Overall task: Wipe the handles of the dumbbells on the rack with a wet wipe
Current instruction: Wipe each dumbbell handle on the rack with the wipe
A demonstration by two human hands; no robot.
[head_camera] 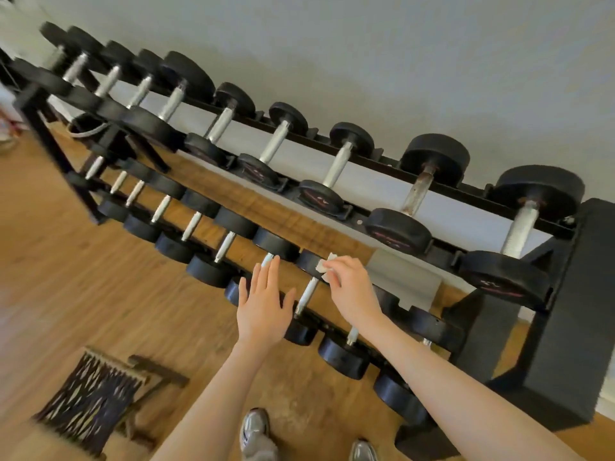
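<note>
Your right hand (pixel 349 287) pinched a crumpled white wet wipe (pixel 324 268) at the far end of a silver dumbbell handle (pixel 308 292) on the lower tier of the black rack (pixel 565 327), its grip closed on the wipe. Your left hand (pixel 263 304) hovered over the neighbouring dumbbell with fingers straight and spread, its grip open and holding nothing. Larger dumbbells (pixel 276 143) lined the upper tier against the pale wall (pixel 432 61). A woven stool (pixel 96 397) stood on the wooden floor (pixel 66 277) at your left, and your grey shoes (pixel 254 427) showed below
</note>
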